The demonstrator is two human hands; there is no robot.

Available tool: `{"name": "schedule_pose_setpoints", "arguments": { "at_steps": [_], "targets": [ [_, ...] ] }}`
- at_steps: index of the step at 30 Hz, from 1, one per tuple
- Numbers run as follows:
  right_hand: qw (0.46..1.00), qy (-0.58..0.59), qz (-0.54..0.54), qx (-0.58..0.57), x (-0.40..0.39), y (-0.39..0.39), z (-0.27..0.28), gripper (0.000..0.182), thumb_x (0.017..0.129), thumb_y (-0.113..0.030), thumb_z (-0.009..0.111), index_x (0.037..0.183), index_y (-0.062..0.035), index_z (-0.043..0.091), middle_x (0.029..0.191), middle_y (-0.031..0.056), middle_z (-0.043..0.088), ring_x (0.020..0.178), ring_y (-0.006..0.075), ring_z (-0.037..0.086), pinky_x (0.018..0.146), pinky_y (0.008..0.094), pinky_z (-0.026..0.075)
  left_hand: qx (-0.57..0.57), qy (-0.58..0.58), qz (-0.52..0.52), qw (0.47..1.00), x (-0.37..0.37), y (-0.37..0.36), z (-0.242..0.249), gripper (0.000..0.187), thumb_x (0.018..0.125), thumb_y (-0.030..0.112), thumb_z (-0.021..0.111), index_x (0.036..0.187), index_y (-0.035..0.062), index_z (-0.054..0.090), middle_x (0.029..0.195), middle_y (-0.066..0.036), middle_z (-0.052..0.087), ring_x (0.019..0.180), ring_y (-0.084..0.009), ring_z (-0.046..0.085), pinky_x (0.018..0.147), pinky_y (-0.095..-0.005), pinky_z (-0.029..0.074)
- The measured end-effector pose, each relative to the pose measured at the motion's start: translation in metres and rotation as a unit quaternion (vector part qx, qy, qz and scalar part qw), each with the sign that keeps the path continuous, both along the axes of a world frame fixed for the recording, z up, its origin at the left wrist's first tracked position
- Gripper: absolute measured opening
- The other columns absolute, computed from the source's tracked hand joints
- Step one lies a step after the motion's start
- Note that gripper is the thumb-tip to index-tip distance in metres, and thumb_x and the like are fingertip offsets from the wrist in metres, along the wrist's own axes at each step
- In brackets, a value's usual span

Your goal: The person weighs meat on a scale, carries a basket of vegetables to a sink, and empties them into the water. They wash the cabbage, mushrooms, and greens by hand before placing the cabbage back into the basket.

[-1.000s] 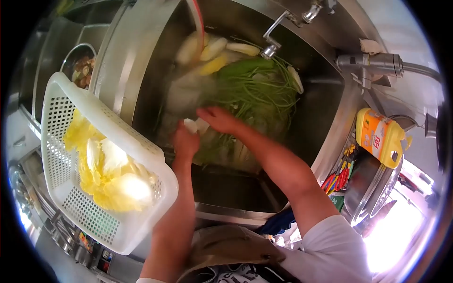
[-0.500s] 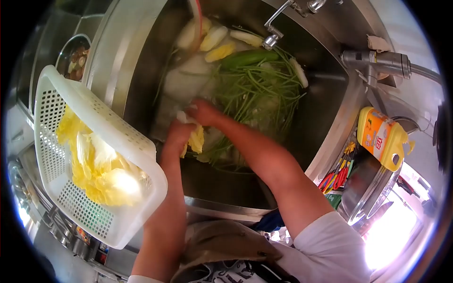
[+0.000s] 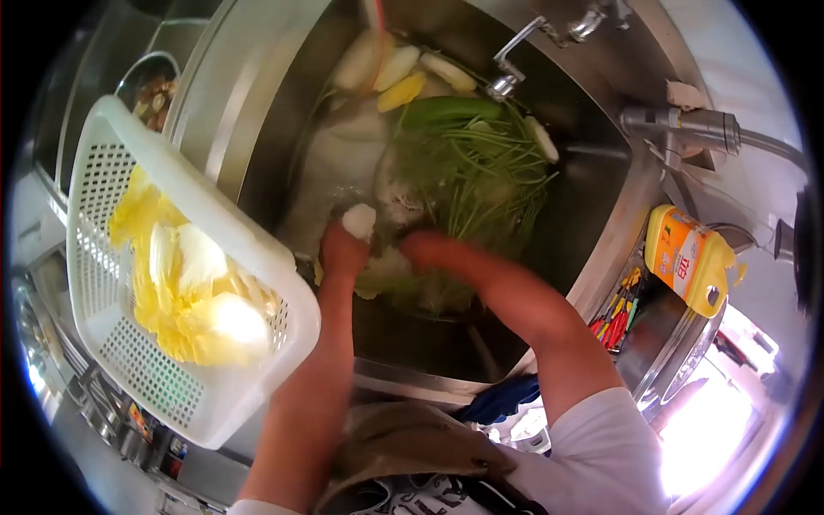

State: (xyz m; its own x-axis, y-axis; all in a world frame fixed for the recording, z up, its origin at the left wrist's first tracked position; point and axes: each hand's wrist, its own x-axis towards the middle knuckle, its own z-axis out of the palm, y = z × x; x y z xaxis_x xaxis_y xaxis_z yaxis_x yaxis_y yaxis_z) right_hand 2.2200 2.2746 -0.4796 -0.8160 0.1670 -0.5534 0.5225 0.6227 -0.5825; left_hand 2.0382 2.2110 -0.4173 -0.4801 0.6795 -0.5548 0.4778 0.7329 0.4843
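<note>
My left hand (image 3: 343,251) is closed around a napa cabbage piece (image 3: 359,221); its white base end points away from me and yellow leaf edges show below the hand. Just to the right, my right hand (image 3: 422,247) dips into the water, and its fingers are hidden there. Both hands work low in the filled sink (image 3: 412,365). Long green stems (image 3: 485,176) float to the right of them. Beyond lie a large green vegetable (image 3: 451,110), a yellow cabbage piece (image 3: 402,91) and several pale pieces.
A white perforated basket (image 3: 296,275) holding yellow cabbage leaves (image 3: 193,292) stands at the left rim. A metal tap (image 3: 506,84) hangs over the far side. On the right are a yellow jug (image 3: 687,257) and several colourful-handled tools (image 3: 614,326).
The hands have moved apart; the right one drew back toward me and into the water. In the left hand the cabbage's white end now faces up. The stems shifted slightly.
</note>
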Motion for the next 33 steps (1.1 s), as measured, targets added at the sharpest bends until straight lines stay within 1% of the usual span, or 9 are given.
{"name": "schedule_pose_setpoints", "arguments": {
  "at_steps": [3, 6, 12, 15, 18, 21, 25, 28, 33],
  "targets": [
    [0.990, -0.031, -0.128, -0.052, 0.014, 0.008, -0.051, 0.026, 0.072, -0.019, 0.066, 0.092, -0.0025, 0.064, 0.087, 0.0189, 0.065, 0.081, 0.0353, 0.062, 0.074, 0.0433, 0.051, 0.133, 0.055, -0.125, 0.982, -0.020, -0.027, -0.078, 0.032, 0.073, 0.012, 0.066, 0.102, 0.0019, 0.060, 0.101, -0.022, 0.064, 0.100, -0.0395, 0.059, 0.082, -0.0437, 0.049],
    [0.965, -0.147, -0.213, 0.044, -0.004, 0.034, -0.025, 0.018, 0.073, -0.010, 0.061, 0.089, -0.0007, 0.065, 0.084, 0.0194, 0.065, 0.076, 0.0353, 0.063, 0.071, 0.0439, 0.051, 0.116, 0.081, -0.098, 0.985, -0.011, -0.006, -0.028, 0.031, 0.074, 0.009, 0.063, 0.103, 0.0007, 0.059, 0.099, -0.024, 0.063, 0.097, -0.0397, 0.060, 0.081, -0.0428, 0.049],
    [0.923, 0.086, -0.370, -0.060, 0.014, 0.024, -0.034, 0.017, 0.081, -0.016, 0.057, 0.084, -0.0003, 0.063, 0.079, 0.0206, 0.064, 0.069, 0.0339, 0.062, 0.064, 0.0442, 0.049, 0.048, -0.086, -0.099, 0.990, 0.004, 0.023, 0.038, 0.039, 0.072, 0.006, 0.067, 0.108, -0.0024, 0.055, 0.102, -0.023, 0.061, 0.098, -0.0376, 0.059, 0.085, -0.0404, 0.047],
    [0.973, -0.001, -0.222, -0.059, -0.007, 0.044, 0.025, 0.022, 0.084, -0.019, 0.054, 0.084, 0.0009, 0.061, 0.077, 0.0217, 0.063, 0.066, 0.0339, 0.061, 0.062, 0.0439, 0.048, 0.119, -0.168, -0.141, 0.968, 0.011, 0.014, 0.021, 0.054, 0.070, 0.004, 0.070, 0.119, -0.0035, 0.048, 0.118, -0.022, 0.052, 0.111, -0.0337, 0.052, 0.091, -0.0391, 0.044],
    [0.959, 0.109, -0.218, -0.146, -0.011, 0.064, 0.108, 0.029, 0.088, -0.025, 0.051, 0.084, 0.0018, 0.061, 0.074, 0.0186, 0.064, 0.065, 0.0315, 0.061, 0.062, 0.0426, 0.049, 0.135, -0.235, -0.152, 0.950, 0.013, 0.013, 0.010, 0.051, 0.073, 0.008, 0.068, 0.118, -0.0021, 0.048, 0.114, -0.018, 0.056, 0.106, -0.0301, 0.055, 0.091, -0.0371, 0.044],
    [0.950, -0.051, -0.174, -0.255, -0.003, 0.083, 0.110, 0.031, 0.090, -0.027, 0.049, 0.091, 0.0008, 0.062, 0.081, 0.0142, 0.065, 0.074, 0.0275, 0.063, 0.070, 0.0385, 0.051, 0.127, -0.188, -0.171, 0.959, 0.017, 0.020, 0.029, 0.052, 0.073, 0.007, 0.070, 0.119, -0.0024, 0.048, 0.116, -0.021, 0.054, 0.107, -0.0336, 0.054, 0.090, -0.0393, 0.044],
    [0.954, 0.231, -0.189, -0.028, 0.057, 0.117, 0.032, 0.018, 0.081, -0.015, 0.054, 0.091, -0.0038, 0.065, 0.090, 0.0146, 0.063, 0.083, 0.0287, 0.062, 0.069, 0.0411, 0.050, 0.083, -0.201, -0.154, 0.964, 0.008, 0.011, 0.004, 0.038, 0.081, 0.017, 0.066, 0.111, -0.0029, 0.054, 0.099, -0.020, 0.064, 0.093, -0.0340, 0.062, 0.083, -0.0394, 0.048],
    [0.790, 0.058, -0.512, 0.333, 0.115, 0.193, 0.044, 0.032, 0.072, -0.005, 0.058, 0.103, -0.0014, 0.057, 0.099, 0.0230, 0.061, 0.095, 0.0392, 0.059, 0.082, 0.0469, 0.049, 0.076, -0.215, -0.119, 0.966, 0.007, 0.015, 0.005, 0.035, 0.081, 0.016, 0.064, 0.109, -0.0035, 0.055, 0.103, -0.021, 0.063, 0.097, -0.0342, 0.061, 0.083, -0.0383, 0.048],
    [0.806, -0.115, -0.450, 0.368, 0.151, 0.204, 0.003, 0.024, 0.075, -0.007, 0.055, 0.099, -0.0028, 0.061, 0.102, 0.0229, 0.060, 0.097, 0.0372, 0.058, 0.083, 0.0459, 0.048, 0.072, -0.261, -0.092, 0.958, 0.009, 0.022, 0.028, 0.032, 0.081, 0.010, 0.060, 0.110, -0.0033, 0.056, 0.104, -0.018, 0.064, 0.096, -0.0271, 0.062, 0.084, -0.0347, 0.047]
  ]
}}
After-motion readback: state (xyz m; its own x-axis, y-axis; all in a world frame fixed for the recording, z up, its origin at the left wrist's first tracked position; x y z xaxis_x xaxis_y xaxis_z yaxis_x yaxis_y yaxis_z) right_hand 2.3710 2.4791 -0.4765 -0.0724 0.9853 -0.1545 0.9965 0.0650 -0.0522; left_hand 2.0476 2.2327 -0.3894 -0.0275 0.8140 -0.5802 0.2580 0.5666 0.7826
